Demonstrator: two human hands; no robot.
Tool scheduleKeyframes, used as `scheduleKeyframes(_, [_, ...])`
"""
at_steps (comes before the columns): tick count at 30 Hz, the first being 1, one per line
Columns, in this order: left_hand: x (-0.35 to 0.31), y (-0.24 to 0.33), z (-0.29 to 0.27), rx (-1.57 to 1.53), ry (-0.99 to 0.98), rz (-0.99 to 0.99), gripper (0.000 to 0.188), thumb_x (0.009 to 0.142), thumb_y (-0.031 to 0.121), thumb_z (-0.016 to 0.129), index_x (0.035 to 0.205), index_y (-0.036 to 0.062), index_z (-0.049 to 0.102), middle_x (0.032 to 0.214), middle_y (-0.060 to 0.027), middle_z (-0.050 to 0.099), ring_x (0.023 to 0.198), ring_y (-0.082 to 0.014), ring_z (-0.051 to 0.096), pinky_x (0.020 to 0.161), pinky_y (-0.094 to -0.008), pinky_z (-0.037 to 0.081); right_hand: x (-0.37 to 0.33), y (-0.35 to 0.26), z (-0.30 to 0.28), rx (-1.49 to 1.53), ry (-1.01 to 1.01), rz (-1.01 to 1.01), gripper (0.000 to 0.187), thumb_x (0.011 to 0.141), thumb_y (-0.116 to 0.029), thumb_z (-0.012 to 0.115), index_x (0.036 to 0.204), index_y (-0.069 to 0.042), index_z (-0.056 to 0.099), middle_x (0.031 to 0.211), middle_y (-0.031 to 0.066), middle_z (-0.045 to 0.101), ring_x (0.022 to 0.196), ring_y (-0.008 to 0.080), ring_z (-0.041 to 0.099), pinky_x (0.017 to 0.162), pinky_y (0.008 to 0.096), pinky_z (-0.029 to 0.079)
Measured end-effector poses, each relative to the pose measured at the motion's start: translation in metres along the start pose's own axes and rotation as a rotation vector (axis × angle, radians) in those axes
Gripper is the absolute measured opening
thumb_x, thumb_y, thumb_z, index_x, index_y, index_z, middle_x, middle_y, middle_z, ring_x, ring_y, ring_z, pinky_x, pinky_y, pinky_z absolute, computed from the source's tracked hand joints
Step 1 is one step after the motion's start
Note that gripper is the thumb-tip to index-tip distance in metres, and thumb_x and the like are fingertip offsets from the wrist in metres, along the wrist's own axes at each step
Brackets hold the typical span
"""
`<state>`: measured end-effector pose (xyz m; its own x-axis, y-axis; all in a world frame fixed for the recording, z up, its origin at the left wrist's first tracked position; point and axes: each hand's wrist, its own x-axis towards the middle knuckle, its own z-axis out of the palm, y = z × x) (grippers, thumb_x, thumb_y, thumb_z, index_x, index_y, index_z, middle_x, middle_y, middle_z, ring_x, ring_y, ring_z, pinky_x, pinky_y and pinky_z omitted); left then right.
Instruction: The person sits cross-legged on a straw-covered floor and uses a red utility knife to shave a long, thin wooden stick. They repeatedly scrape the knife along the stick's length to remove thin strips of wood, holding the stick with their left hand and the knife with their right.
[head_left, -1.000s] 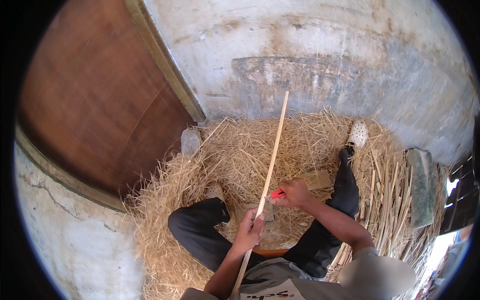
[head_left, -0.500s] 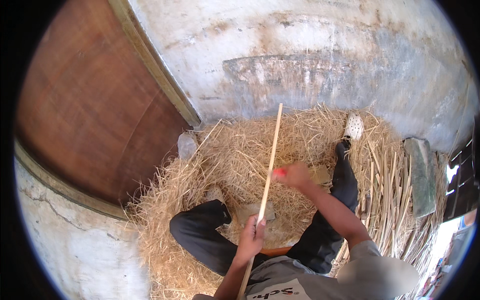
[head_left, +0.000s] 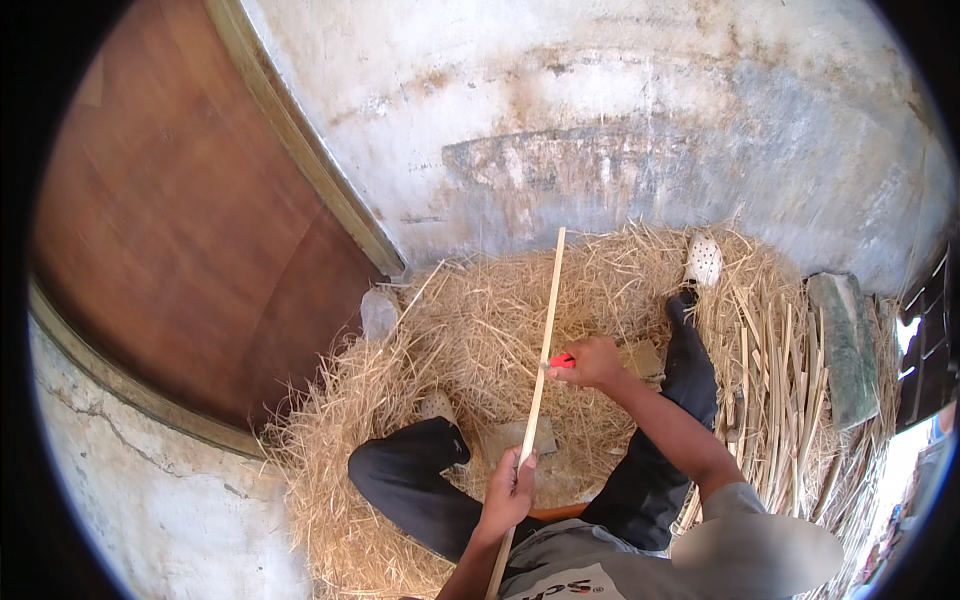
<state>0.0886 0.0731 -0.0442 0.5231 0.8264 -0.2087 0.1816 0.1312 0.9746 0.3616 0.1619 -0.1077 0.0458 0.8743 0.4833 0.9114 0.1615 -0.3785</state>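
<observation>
Dark lettering (head_left: 566, 589) runs across a pale patch on the grey shirt (head_left: 640, 565). The left hand (head_left: 510, 492) is closed round a pale strip (head_left: 555, 290) slanting over straw (head_left: 480, 320); the right hand (head_left: 592, 362) — gripping a red cutter (head_left: 563, 361) at the strip — sits farther up it than a second ago.

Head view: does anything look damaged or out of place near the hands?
The pale strip in the left hand looks whole. Oddities are in the surroundings: a jagged crack breaking the lower-left wall, and a greyer, worn patch on the stained back wall.
</observation>
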Motion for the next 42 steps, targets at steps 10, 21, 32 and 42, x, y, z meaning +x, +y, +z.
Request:
scheduleKeyframes(10, [-0.033,-0.002,-0.003,-0.074,-0.051,-0.046,0.019,0.101,0.018,0.046,0.112,0.0025,0.050,0.071,0.0078,0.040,0.059,-0.0001,0.034,0.050,-0.0180,0.029,0.021,0.026,-0.010,-0.001,0.050,0.163,0.068,0.073,-0.075,0.056,0.061,-0.008,0.062,0.054,0.0126,0.057,0.052,0.0317,0.059,0.051,0.0443,0.046])
scheduleKeyframes(21, [-0.031,-0.012,-0.001,-0.063,-0.059,0.004,0.019,0.100,0.017,0.048,0.112,0.0022,0.050,0.072,0.0071,0.041,0.059,0.0003,0.035,0.049,-0.0191,0.028,0.006,0.018,0.002,0.021,0.178,0.342,0.065,0.075,-0.071,0.059,0.062,-0.007,0.059,0.050,0.0134,0.054,0.048,0.0333,0.057,0.048,0.0458,0.045])
scheduleKeyframes(32, [-0.070,-0.017,-0.019,0.063,-0.067,-0.102,0.023,0.099,0.021,0.050,0.111,0.0013,0.051,0.069,0.0060,0.042,0.059,-0.0013,0.037,0.051,-0.0198,0.033,0.025,0.046,-0.017,-0.016,0.265,0.163,0.062,0.076,-0.067,0.061,0.061,-0.007,0.060,0.051,0.0151,0.054,0.048,0.0362,0.056,0.048,0.0462,0.045])
scheduleKeyframes(42, [-0.130,-0.024,-0.038,-0.005,-0.088,-0.230,0.021,0.098,0.017,0.049,0.112,0.0024,0.050,0.071,0.0062,0.044,0.058,-0.0012,0.039,0.052,-0.0191,0.035,0.034,0.066,-0.028,-0.165,0.110,0.437,0.064,0.081,-0.068,0.052,0.074,-0.007,0.069,0.061,0.0185,0.061,0.061,0.0370,0.062,0.059,0.0487,0.049])
